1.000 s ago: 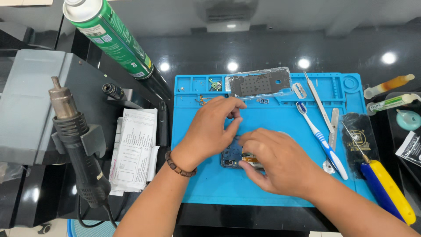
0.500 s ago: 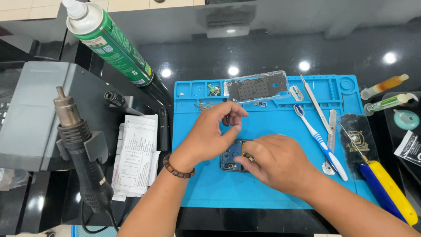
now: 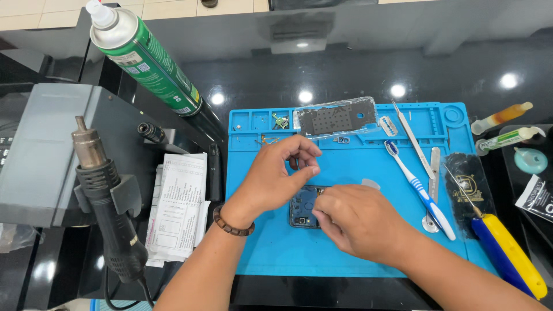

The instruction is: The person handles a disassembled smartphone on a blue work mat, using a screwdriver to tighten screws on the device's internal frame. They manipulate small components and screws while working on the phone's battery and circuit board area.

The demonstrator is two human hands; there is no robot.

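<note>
The right hand [image 3: 360, 222] rests on the blue mat [image 3: 357, 259], its fingers curled on the opened phone [image 3: 302, 206] at the mat's middle. The left hand [image 3: 276, 175] hovers just above the phone, fingers pinched narrowly together; whether they hold anything is unclear. Farther back lies a back cover [image 3: 335, 117], beside a toothbrush [image 3: 417, 187].

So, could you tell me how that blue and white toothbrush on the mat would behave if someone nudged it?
The toothbrush looks slim and plastic, so probably light and fairly stiff. Lying flat on the blue mat, it would likely slide or pivot rather than roll.
</note>
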